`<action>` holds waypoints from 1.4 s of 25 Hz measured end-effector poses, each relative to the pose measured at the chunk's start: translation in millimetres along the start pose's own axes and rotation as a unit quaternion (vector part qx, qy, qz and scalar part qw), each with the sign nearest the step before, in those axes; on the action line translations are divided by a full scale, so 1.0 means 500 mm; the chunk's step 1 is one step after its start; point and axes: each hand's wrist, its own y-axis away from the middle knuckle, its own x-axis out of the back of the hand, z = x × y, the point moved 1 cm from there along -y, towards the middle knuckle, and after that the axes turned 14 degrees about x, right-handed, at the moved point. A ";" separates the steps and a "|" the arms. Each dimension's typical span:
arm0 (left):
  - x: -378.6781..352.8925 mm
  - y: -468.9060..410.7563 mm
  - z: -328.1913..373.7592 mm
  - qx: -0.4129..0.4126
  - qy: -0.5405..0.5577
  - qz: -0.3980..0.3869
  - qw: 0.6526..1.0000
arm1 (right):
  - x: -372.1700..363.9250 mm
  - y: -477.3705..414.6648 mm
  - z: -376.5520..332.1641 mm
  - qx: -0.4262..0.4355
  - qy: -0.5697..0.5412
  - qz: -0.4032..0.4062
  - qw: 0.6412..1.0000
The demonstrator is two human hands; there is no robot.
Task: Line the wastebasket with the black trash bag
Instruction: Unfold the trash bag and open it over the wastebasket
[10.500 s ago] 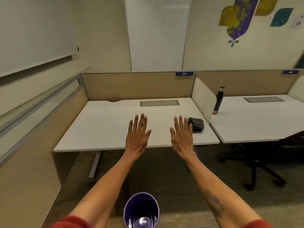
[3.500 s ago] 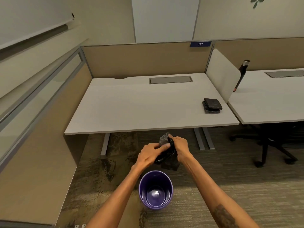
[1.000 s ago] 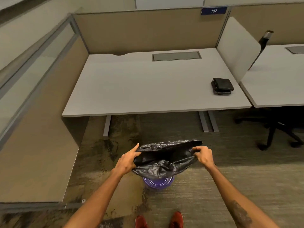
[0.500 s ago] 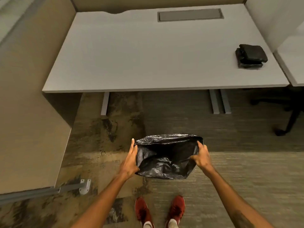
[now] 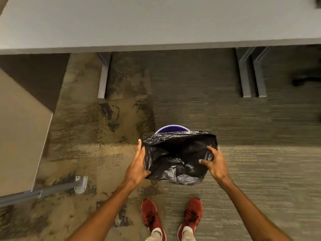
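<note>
Head view, looking straight down: two red lace-up shoes [image 5: 171,218] on grey-brown carpet [image 5: 251,171]. Left hand [image 5: 138,165] and right hand [image 5: 214,165] each grip a side of the crinkled black plastic trash bag [image 5: 177,157], mouth spread open. Purple round wastebasket [image 5: 171,129] just beyond, mostly hidden beneath the bag. Farther off, pale grey surface [image 5: 156,23].

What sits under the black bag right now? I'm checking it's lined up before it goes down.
Under the black trash bag, held open by the left hand and right hand, only the far arc of the purple wastebasket rim shows. The bag hides the rest.
</note>
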 end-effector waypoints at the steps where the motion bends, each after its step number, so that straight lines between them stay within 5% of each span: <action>1: -0.014 -0.020 -0.011 0.002 0.003 -0.007 1.000 | -0.013 -0.008 0.017 0.009 0.015 -0.009 1.000; 6: -0.055 -0.084 -0.063 -0.026 -0.024 0.069 0.997 | -0.051 -0.021 0.102 0.021 0.032 -0.007 0.999; 11: -0.122 -0.132 -0.135 -0.002 -0.106 0.019 0.994 | -0.099 -0.019 0.203 0.024 0.067 -0.075 0.995; 14: -0.170 -0.153 -0.159 0.010 -0.119 0.073 0.990 | -0.140 -0.023 0.244 0.008 0.061 -0.072 0.995; 22: -0.160 -0.246 -0.133 0.030 0.132 0.091 0.987 | -0.145 -0.099 0.243 0.025 -0.113 0.108 0.987; 25: -0.138 -0.260 -0.131 0.038 0.192 0.155 0.968 | -0.138 -0.099 0.242 0.022 -0.169 0.172 0.970; 35: -0.267 -0.207 -0.232 0.148 0.199 0.098 0.964 | -0.226 -0.023 0.317 -0.058 -0.147 0.050 0.986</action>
